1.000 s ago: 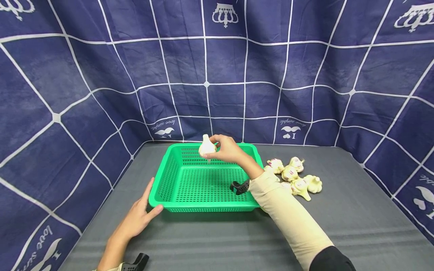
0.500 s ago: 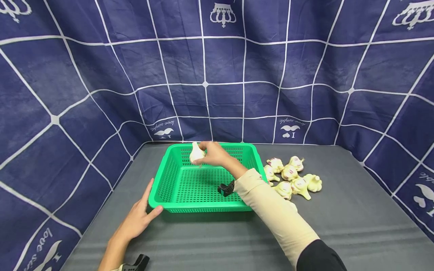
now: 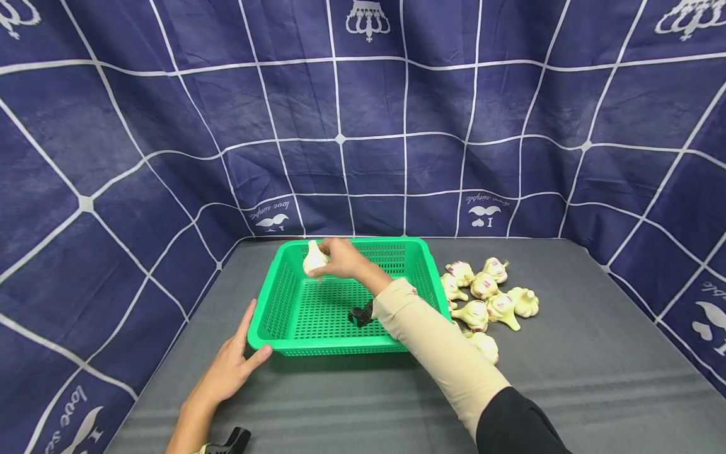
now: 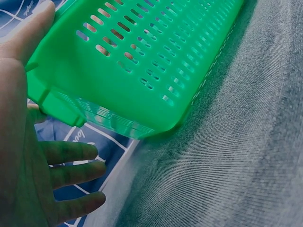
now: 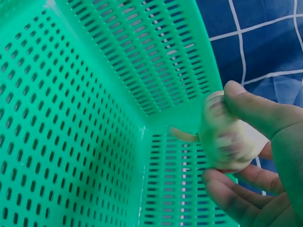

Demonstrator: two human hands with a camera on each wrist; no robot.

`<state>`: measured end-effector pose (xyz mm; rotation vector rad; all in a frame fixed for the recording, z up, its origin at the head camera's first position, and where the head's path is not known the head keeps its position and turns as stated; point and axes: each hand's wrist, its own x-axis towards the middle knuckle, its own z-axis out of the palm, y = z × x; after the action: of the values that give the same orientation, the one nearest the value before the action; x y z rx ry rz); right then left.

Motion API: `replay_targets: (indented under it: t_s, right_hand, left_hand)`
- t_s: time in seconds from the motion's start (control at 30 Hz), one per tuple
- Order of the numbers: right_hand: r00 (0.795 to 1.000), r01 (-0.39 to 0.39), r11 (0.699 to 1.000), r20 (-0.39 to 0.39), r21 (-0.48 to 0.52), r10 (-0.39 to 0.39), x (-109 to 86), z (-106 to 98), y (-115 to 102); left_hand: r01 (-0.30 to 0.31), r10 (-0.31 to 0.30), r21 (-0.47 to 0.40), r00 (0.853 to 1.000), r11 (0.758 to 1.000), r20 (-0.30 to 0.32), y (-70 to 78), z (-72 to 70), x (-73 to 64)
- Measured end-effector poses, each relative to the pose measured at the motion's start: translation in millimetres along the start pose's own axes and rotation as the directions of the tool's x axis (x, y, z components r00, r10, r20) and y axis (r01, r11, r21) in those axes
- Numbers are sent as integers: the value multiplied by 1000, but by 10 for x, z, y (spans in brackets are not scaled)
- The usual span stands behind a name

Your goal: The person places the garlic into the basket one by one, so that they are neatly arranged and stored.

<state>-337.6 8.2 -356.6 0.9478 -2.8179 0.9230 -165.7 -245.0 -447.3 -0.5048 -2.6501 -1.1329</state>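
Note:
A head of garlic point(image 3: 314, 260), stem pointing up, is pinched between the thumb and fingers of my right hand point(image 3: 343, 260). It hangs over the far left part of a green plastic basket point(image 3: 334, 346) with slotted walls. The right wrist view shows the garlic point(image 5: 226, 137) near a basket corner, thumb on one side and fingertips on the other. At the basket's near left corner is my left hand point(image 3: 225, 367), its thumb at the rim. In the left wrist view, several of its fingers point(image 4: 78, 174) stretch out straight beside the basket wall.
Several heads of garlic point(image 3: 484, 285) lie grouped on the grey table point(image 3: 584, 353) to the right of the basket, some partly hidden by its rim. A blue curtain point(image 3: 374, 164) with white lines hangs behind and at both sides.
My right hand has carried the garlic leftward and slightly down over the basket. More of the garlic on the table shows past the sleeve. My left hand has stayed at the corner.

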Motion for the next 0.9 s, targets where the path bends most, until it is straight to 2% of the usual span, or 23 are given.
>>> replay_targets:
  t_s: [0.27, 0.6, 0.9]
  right_hand:
    - [999, -38, 999, 37, -37, 39, 86, 65, -56]
    - [985, -119, 987, 112, -105, 131, 60, 209, 169]
    - [982, -115, 989, 137, -94, 127, 78, 227, 229]
  left_hand:
    - [-7, 7, 0, 1000, 1000, -6, -25, -18, 0]
    - [-12, 12, 7, 1000, 1000, -3, -19, 3, -14]
    - [-10, 10, 11, 1000, 1000, -16, -20, -4, -13]
